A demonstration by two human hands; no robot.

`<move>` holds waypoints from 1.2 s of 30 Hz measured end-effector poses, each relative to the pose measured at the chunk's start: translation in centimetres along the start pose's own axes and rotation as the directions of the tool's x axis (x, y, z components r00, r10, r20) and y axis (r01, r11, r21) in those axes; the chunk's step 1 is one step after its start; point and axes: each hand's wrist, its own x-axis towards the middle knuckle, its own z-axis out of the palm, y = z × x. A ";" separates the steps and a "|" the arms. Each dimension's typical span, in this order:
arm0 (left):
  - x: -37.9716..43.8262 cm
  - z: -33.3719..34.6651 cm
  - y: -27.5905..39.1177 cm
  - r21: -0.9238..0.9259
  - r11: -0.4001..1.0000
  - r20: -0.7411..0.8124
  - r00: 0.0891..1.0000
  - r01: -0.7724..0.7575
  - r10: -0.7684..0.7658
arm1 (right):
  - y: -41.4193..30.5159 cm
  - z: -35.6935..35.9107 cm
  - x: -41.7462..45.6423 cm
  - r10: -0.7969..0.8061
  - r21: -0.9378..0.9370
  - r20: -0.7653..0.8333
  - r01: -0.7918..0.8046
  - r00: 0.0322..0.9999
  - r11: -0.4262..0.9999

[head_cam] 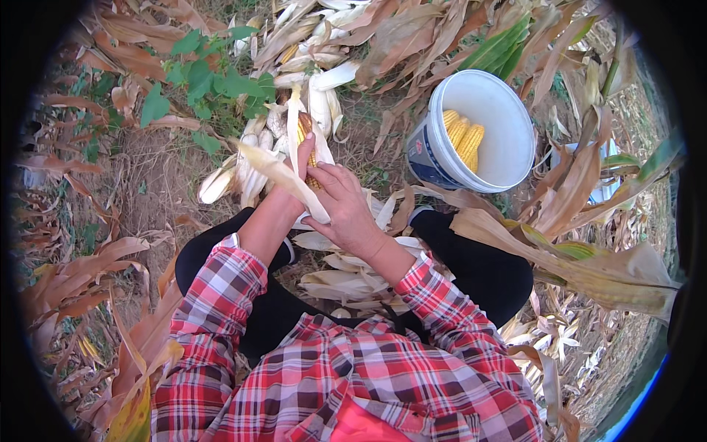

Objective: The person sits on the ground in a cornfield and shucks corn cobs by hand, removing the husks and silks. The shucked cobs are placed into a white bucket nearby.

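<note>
Between both hands is a yellow ear of corn point(305, 131), partly bared, with dark silk at its tip. Pale husk strips point(281, 179) hang open around it, one curling back across the wrist. My left hand point(296, 171) grips the ear from the left, its thumb lying along the kernels. On the other side my right hand point(343, 207) closes over the ear's lower part, fingers against the kernels and husk. The ear's base is hidden by the hands. Just beyond lies a heap of unhusked ears point(317, 105).
A white plastic bucket point(505, 132) with several husked corn cobs point(464, 141) stands at the right. Loose husks point(348, 276) lie between the knees. Dry corn leaves point(574, 259) reach in from the right, and a green leafy weed point(201, 83) grows at upper left.
</note>
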 end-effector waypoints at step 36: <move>-4.6 2.9 0.5 0.510 0.854 0.307 0.949 -0.103 -0.069 | 7.1 -1.5 -3.2 0.637 0.843 0.415 -0.537 0.650 -0.001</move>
